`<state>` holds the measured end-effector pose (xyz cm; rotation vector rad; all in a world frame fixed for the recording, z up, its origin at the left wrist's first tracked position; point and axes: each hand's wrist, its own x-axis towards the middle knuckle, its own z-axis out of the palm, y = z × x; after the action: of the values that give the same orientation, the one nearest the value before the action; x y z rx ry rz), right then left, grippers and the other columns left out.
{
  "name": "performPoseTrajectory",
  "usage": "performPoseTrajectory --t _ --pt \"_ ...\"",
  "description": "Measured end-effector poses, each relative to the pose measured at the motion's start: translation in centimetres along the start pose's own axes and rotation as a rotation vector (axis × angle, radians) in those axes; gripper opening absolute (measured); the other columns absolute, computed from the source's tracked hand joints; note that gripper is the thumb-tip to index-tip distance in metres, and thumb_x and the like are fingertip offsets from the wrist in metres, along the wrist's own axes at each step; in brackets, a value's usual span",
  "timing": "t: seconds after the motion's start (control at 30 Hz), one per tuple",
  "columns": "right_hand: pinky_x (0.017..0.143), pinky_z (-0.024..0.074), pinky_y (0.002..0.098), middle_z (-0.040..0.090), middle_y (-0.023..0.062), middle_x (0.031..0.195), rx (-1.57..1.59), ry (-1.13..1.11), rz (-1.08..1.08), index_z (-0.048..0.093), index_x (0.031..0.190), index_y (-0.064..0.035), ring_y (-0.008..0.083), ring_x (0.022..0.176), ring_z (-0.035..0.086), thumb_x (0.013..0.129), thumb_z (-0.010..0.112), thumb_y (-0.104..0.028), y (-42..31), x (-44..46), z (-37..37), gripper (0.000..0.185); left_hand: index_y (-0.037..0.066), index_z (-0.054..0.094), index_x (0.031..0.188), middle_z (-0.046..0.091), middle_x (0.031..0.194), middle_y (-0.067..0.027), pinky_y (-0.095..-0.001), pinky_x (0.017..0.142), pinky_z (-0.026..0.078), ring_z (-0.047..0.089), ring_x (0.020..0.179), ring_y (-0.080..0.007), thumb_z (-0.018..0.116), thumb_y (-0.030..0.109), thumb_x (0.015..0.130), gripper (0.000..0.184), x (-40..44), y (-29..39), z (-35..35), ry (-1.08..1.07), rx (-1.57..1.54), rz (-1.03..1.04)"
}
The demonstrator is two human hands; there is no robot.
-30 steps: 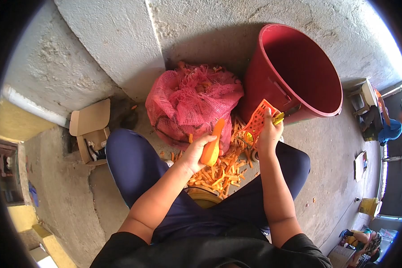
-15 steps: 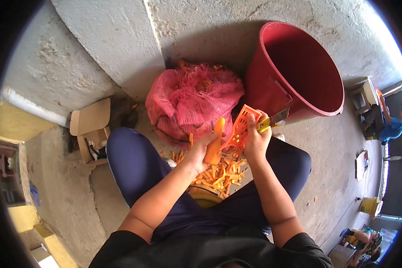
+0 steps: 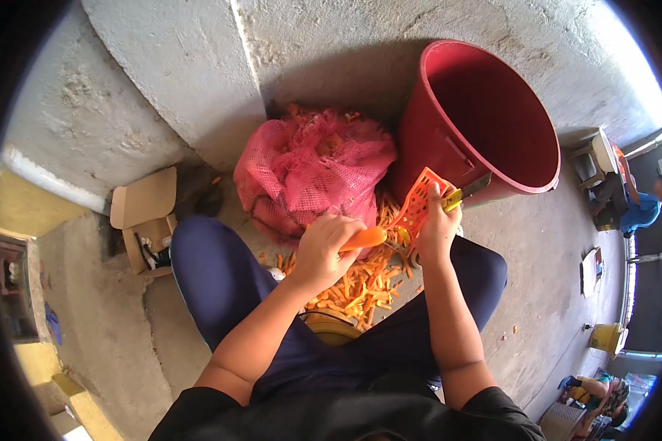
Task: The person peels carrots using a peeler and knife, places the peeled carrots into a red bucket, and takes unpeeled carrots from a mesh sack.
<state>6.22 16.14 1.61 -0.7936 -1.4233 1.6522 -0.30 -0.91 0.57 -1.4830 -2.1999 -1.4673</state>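
Head view: an orange vegetable is gripped in the left hand on the near side of a pink mesh sack, while an orange perforated tool and a yellow-handled blade are held in the right hand. Orange strips are strewn before the sack; a red bin is seen to its right.

A black top has short sleeves; beyond it are dark navy trousers, edged light blue along the left leg.
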Motion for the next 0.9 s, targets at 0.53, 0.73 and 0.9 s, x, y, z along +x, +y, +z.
performPoseTrajectory --t 0.53,0.73,0.9 --pt "0.056 0.0419 0.0318 0.054 0.0154 0.062 -0.782 -0.676 -0.026 0.052 0.093 -0.002 0.0196 0.058 0.054 0.08 0.055 -0.017 1.3 -3.6 0.5 0.019 0.01 0.057 0.087 0.059 0.079 0.0019 -0.032 0.066 0.035 0.052 0.072 -0.0155 0.055 0.005 0.067 0.021 0.4 -1.9 -1.9 0.109 0.579 0.047" --pt "0.054 0.0422 0.038 0.053 0.0206 0.062 -0.806 -0.709 -0.057 0.051 0.093 -0.0018 0.034 0.059 0.055 0.078 0.056 -0.017 3.0 -4.5 0.8 0.022 0.009 0.057 0.087 0.06 0.078 0.0023 -0.0317 0.068 0.035 0.052 0.073 -0.0153 0.055 0.004 0.067 0.02 0.5 -2.3 -1.9 0.14 0.598 0.025" --pt "0.055 0.0435 0.0408 0.054 0.0237 0.065 -0.769 -0.696 -0.053 0.051 0.091 -0.0011 0.0383 0.065 0.056 0.077 0.056 -0.015 2.5 -4.7 1.1 0.02 0.008 0.057 0.087 0.06 0.078 0.0023 -0.0316 0.068 0.035 0.052 0.073 -0.0152 0.056 0.004 0.067 0.02 0.6 -2.2 -1.6 0.134 0.562 0.018"
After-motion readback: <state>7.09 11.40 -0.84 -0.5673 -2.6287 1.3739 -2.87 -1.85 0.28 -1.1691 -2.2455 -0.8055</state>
